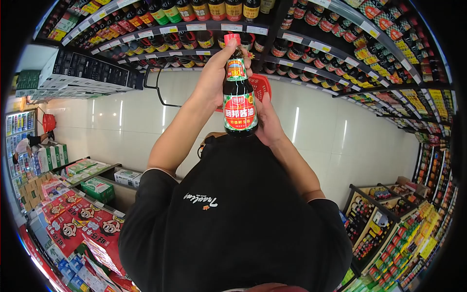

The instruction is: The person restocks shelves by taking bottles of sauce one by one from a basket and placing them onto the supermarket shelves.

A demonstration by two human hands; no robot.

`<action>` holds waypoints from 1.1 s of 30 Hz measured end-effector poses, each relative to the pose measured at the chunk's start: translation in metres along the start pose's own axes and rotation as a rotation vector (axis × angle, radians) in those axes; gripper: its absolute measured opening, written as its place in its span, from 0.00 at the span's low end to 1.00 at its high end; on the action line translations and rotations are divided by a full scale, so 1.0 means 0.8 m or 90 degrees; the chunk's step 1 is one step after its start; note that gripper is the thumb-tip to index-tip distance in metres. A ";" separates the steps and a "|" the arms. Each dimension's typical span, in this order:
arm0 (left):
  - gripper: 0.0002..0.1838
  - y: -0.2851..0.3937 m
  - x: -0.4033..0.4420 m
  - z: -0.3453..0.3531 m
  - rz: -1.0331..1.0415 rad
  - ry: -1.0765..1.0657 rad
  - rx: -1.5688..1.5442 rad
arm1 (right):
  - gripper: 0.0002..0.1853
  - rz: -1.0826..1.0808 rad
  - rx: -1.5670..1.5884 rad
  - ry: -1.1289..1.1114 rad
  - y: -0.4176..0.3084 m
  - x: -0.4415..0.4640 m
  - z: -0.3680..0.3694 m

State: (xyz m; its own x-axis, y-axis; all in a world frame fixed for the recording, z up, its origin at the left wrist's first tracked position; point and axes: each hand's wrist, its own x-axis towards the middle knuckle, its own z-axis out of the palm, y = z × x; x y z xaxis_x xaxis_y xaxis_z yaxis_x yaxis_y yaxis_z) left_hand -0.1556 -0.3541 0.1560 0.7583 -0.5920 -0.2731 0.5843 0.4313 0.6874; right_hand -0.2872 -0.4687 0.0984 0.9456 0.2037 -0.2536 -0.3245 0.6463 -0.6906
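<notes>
A dark soy sauce bottle [239, 100] with a red cap and a red, green and white label is held up before my chest, label toward me. My left hand [214, 73] is closed around its neck and shoulder, with the thumb up near the cap. Low on the other side, my right hand [269, 121] wraps the bottle near its base; its fingers are partly hidden behind the glass. Behind the bottle, a red plastic basket [261, 86] shows in part.
Shelves of sauce bottles [194, 12] run across the front and curve right. A thin black metal frame [158, 90] stands by the lower shelf. Stacked cartons [80, 70] are at left, red boxes [82, 219] behind left, a bottle rack [372, 228] at right. Another person [30, 142] is far left.
</notes>
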 end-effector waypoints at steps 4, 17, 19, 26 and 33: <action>0.19 -0.006 0.045 0.022 0.036 0.031 0.009 | 0.44 0.026 0.009 -0.025 -0.048 0.016 -0.032; 0.19 -0.111 0.150 0.136 0.134 -0.055 0.284 | 0.47 -0.043 -0.459 -0.110 -0.177 0.019 -0.186; 0.19 -0.134 0.155 0.150 0.173 -0.059 0.412 | 0.49 -0.118 -0.686 0.002 -0.190 0.014 -0.207; 0.24 -0.177 0.187 0.158 0.305 -0.089 0.593 | 0.43 -0.287 -0.792 0.097 -0.201 0.031 -0.286; 0.34 -0.197 0.162 0.125 0.335 0.112 0.650 | 0.37 -0.422 -0.746 0.239 -0.275 0.123 -0.373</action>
State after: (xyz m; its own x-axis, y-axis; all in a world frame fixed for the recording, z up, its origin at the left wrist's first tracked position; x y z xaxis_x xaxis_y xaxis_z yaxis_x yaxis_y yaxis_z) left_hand -0.1782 -0.5665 0.0795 0.9148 -0.3652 0.1725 -0.2584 -0.2009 0.9449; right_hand -0.1300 -0.8101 0.0236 0.9268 -0.2211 0.3037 0.1688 -0.4772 -0.8625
